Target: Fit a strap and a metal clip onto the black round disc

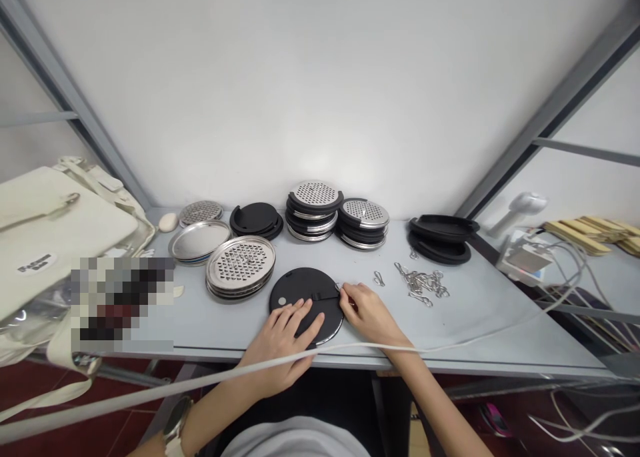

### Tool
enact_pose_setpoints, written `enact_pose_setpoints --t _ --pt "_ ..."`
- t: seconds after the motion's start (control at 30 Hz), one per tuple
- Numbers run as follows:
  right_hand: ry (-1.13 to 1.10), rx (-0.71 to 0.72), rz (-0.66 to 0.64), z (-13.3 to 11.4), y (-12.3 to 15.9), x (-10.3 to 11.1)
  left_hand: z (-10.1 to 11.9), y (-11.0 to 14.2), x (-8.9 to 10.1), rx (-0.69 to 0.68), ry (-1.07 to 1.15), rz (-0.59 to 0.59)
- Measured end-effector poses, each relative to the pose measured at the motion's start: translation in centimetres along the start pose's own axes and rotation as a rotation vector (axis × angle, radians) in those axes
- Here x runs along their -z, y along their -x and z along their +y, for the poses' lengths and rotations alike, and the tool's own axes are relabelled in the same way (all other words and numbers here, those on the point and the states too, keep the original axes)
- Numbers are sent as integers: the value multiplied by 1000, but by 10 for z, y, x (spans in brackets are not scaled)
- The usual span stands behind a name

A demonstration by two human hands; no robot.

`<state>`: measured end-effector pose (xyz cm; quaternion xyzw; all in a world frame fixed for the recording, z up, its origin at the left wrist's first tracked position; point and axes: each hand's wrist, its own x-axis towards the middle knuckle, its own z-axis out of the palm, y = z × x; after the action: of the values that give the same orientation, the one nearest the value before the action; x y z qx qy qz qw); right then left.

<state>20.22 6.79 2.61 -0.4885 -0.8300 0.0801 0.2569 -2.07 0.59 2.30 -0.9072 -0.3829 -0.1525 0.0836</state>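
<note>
A round black disc (300,285) with a small pale dot and a slot lies near the table's front edge. My left hand (283,340) rests on it with fingers spread, holding nothing. At the disc's right edge my right hand (363,305) is closed in a pinch. A small metal wire clip (338,286) shows at its fingertips; most of it is hidden. To the right lies a loose pile of similar wire clips (425,281), with a few lying apart. Left of the disc is a stack of round metal grater plates (241,265).
Metal discs (200,240), black discs (256,218) and two stacks of black-rimmed graters (315,207) (364,220) line the wall. Black rims (443,230) stand at right. A white cable (225,375) crosses before my arms. A cream bag (60,223) sits left.
</note>
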Motion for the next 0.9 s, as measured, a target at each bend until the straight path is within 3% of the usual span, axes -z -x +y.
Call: enact_pose_setpoints --t 0.67,0.9 --pt "-12 -10 2 -2 0 3 1 0 2 -5 -3 -37" --pt "-64 73 6 -6 2 2 1 -1 1 -5 -9 1"
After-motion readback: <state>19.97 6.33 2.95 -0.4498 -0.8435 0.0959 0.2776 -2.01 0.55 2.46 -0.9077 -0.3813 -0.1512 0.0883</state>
